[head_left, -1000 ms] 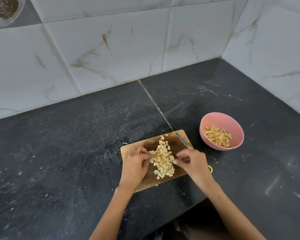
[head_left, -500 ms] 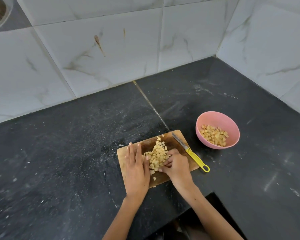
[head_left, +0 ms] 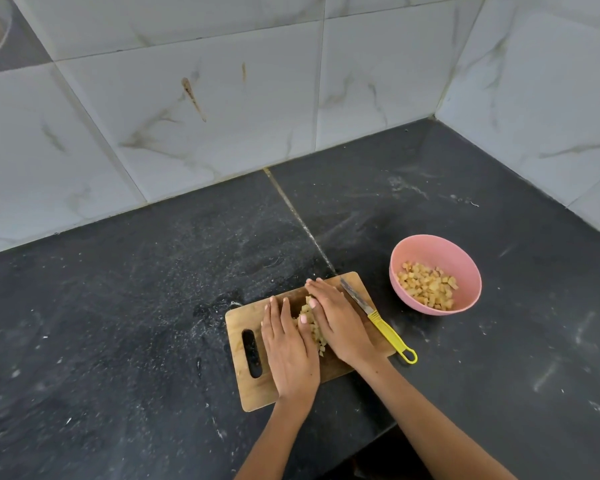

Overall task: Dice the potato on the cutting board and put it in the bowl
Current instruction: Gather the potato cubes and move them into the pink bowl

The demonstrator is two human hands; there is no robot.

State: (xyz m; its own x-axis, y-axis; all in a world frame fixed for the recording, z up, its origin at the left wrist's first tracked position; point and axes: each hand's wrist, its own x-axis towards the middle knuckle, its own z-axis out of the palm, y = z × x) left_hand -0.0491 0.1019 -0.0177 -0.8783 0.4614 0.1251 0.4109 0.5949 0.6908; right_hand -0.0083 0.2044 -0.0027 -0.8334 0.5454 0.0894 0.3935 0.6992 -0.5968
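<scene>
Potato dice [head_left: 313,328] lay heaped on the wooden cutting board [head_left: 250,389] near the worktop's front edge, pressed between two flat palms. No writing showed on anything. The left hand [head_left: 289,351] lay open, fingers straight, against the heap's left side; the right hand [head_left: 338,322] lay open against its right. A yellow-handled knife [head_left: 378,320] rested untouched along the board's right edge, tip pointing toward the wall. More dice sat in the pink bowl [head_left: 465,268] right of the board.
</scene>
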